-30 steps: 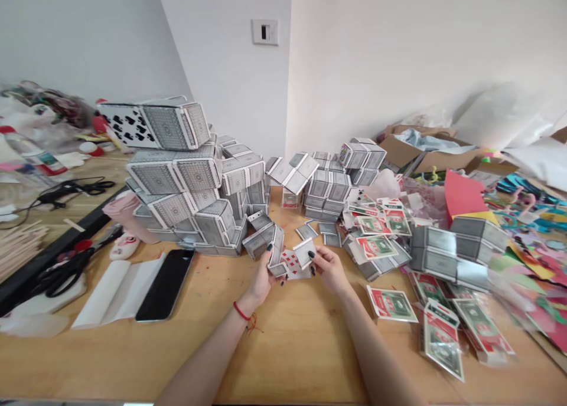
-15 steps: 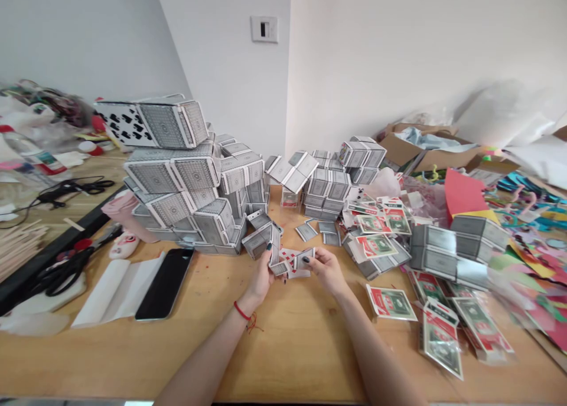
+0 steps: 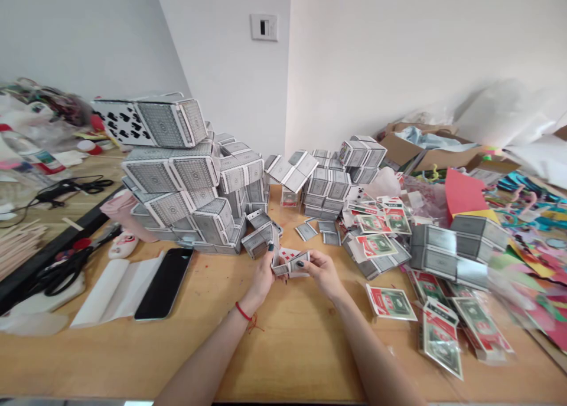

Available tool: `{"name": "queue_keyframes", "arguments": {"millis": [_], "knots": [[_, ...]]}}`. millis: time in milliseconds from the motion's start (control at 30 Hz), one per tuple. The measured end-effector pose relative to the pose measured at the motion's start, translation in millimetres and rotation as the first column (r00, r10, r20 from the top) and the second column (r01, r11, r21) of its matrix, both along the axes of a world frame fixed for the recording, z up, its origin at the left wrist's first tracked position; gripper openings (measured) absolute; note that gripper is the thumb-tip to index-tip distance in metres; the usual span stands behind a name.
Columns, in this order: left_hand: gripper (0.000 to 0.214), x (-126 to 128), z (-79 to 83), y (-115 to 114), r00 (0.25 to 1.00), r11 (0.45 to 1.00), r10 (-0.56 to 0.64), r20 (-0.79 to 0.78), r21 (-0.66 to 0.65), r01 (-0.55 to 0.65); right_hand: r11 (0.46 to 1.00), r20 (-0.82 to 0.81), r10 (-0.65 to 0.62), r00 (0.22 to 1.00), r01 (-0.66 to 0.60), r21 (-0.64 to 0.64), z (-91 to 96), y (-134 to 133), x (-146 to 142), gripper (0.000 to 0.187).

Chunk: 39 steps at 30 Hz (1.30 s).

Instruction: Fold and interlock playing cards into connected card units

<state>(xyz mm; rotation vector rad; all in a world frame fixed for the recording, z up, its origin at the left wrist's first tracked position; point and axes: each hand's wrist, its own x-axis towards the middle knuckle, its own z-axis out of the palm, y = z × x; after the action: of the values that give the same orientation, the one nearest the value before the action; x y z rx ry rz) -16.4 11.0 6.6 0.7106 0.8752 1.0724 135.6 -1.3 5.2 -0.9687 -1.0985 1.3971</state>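
Both of my hands meet over the middle of the wooden table (image 3: 283, 347). Between them is a small piece of folded playing cards (image 3: 289, 261), grey backs outside and red diamond pips inside. My left hand (image 3: 263, 276) grips its left side, with a red string round the wrist. My right hand (image 3: 322, 270) pinches its right flap with thumb and fingers and presses it inward. Just behind the hands lies a finished card cube (image 3: 261, 238). A big stack of card cubes (image 3: 186, 182) rises to the left.
A black phone (image 3: 165, 283) and folded white paper (image 3: 114, 288) lie at left, with scissors (image 3: 66, 267) beyond. More card cubes (image 3: 336, 182) stand at the back. Card packs (image 3: 392, 304) and loose packets (image 3: 443, 335) cover the right, beside coloured paper (image 3: 463, 193) and cardboard boxes (image 3: 411, 146).
My right hand has folded the right-hand card flap down and inward against the piece. Both hands have drawn slightly closer together; the left one still holds the piece.
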Motion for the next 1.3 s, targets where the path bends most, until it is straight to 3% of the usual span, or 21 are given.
{"name": "queue_keyframes", "arguments": {"millis": [267, 433, 633, 900, 1167, 1300], "knots": [[0.037, -0.1, -4.5, -1.6, 0.988, 0.993, 0.099, -0.120, 0.069, -0.092, 0.994, 0.057, -0.044, 0.997, 0.038, 0.104, 3.0, -5.5, -8.5, 0.020], [0.038, -1.8, -2.4, -4.0, 0.979, 0.989, 0.117, -0.166, 0.108, -0.100, 0.986, 0.084, -0.006, 0.996, -0.008, 0.167, 2.7, -11.6, -19.3, 0.015], [0.031, -3.3, -3.1, -3.3, 0.985, 0.986, 0.159, -0.066, 0.062, -0.155, 0.972, 0.172, -0.142, 0.975, 0.104, 0.212, -8.1, -16.6, -30.7, 0.016], [0.031, 3.4, -2.0, -6.1, 0.980, 0.979, 0.200, -0.009, -0.028, -0.201, 0.964, 0.111, -0.185, 0.976, 0.159, 0.215, -14.7, -21.4, -41.0, 0.015], [0.029, 4.0, 1.9, -4.4, 0.981, 0.987, 0.161, 0.109, -0.018, -0.160, 0.946, 0.155, -0.147, 0.977, 0.094, 0.309, -7.9, -26.1, -43.6, 0.007], [0.029, 7.1, 7.0, -6.6, 0.963, 0.979, 0.200, 0.182, -0.083, -0.187, 0.925, 0.147, -0.281, 0.948, 0.227, 0.305, -11.8, -31.2, -49.9, 0.006]]}}
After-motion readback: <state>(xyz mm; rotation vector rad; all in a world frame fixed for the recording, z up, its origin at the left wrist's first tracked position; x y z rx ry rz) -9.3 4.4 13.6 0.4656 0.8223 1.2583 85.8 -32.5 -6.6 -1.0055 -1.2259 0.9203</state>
